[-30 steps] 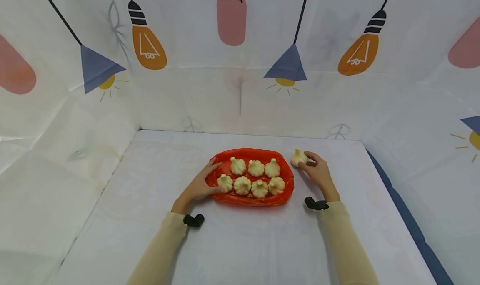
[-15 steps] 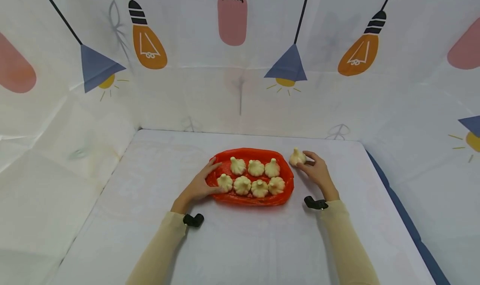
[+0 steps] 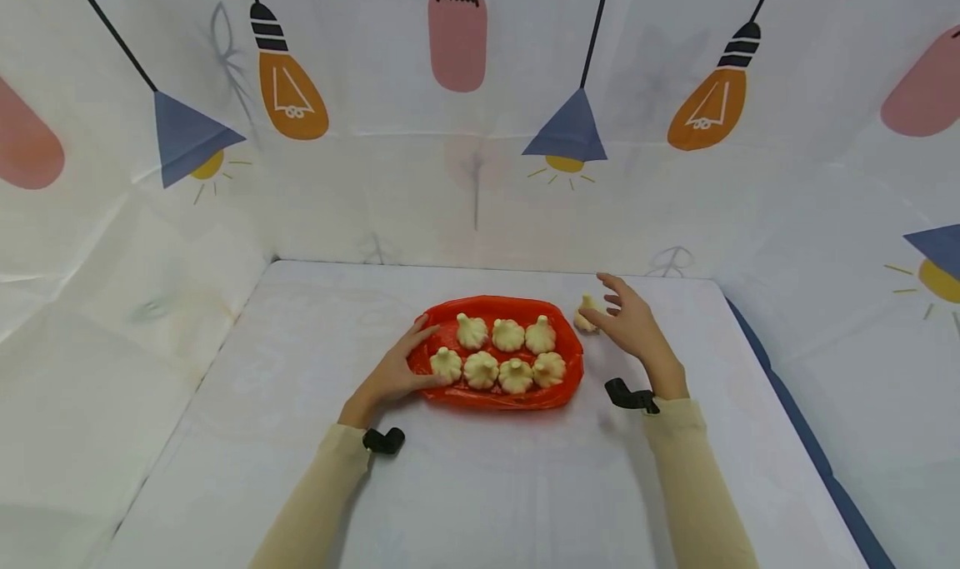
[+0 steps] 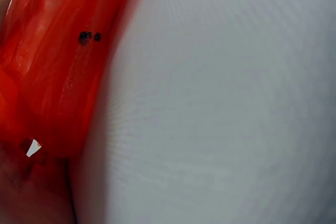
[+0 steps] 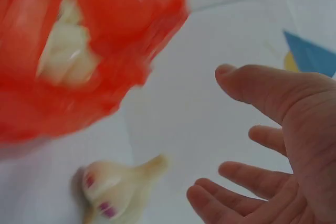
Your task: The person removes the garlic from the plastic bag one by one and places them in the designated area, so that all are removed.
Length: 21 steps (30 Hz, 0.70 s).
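Observation:
A red plastic bag [image 3: 558, 396], its sides rolled into an oval rim, holds several garlic bulbs [image 3: 481, 371] in two rows. My left hand [image 3: 390, 375] grips its left end, fingers along the far side and thumb at the near side. In the left wrist view the bag's red plastic [image 4: 58, 66] carries black print. One garlic bulb [image 5: 118, 190] lies on the table just outside the bag's right end. Beside it my right hand [image 3: 633, 323] is raised with fingers spread, holding nothing; in the right wrist view a gap separates its fingertips from the bulb.
The white table [image 3: 465, 486] runs back to a white curtain [image 3: 420, 194] printed with lamps and bulbs. A dark blue strip [image 3: 802, 427] lies along the table's right edge. Black wrist cameras [image 3: 385, 441] sit at both cuffs.
My right hand has let go of the garlic bulb, opened its fingers and lifted away. The bulb has shifted slightly left, nearer the bag. My left hand stays on the bag.

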Tool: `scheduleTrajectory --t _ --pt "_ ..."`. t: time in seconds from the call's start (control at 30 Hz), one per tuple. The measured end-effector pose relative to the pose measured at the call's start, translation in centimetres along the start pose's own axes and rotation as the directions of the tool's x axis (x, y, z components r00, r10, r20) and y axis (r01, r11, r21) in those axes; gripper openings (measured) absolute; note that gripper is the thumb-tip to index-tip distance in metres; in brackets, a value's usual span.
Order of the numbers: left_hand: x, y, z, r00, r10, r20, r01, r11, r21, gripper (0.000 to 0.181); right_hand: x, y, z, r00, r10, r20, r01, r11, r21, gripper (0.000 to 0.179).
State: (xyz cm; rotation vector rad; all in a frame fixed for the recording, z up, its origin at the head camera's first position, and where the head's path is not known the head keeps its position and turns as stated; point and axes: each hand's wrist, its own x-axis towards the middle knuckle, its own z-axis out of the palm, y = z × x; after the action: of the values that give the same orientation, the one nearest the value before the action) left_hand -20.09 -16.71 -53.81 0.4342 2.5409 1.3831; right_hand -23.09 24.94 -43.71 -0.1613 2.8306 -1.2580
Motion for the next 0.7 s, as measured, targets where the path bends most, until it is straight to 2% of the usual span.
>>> scheduleTrajectory --t 0.13,0.3,0.47,0.7 --pt "0.0 -0.1 0.0 1.0 0.005 0.0 -0.005 1.0 0.003 0.097 -0.2 -2.3 -0.1 0.998 -0.026 0.052 0.025 1.0 0.016 0.086" --pt "0.0 -0.2 0.1 1.0 0.014 -0.005 -0.014 1.0 0.011 0.096 -0.4 -4.7 0.2 0.991 -0.083 0.105 0.077 0.995 0.062 0.083" --pt "0.0 -0.4 0.1 1.0 0.015 -0.006 -0.015 1.0 0.014 0.096 -0.4 -6.9 0.8 0.972 -0.164 0.169 0.148 0.984 0.099 0.08" --pt "0.1 -0.5 0.1 1.0 0.012 0.001 -0.012 1.0 0.007 0.096 -0.5 -8.8 3.0 0.941 -0.226 0.251 0.212 0.974 0.085 0.078"
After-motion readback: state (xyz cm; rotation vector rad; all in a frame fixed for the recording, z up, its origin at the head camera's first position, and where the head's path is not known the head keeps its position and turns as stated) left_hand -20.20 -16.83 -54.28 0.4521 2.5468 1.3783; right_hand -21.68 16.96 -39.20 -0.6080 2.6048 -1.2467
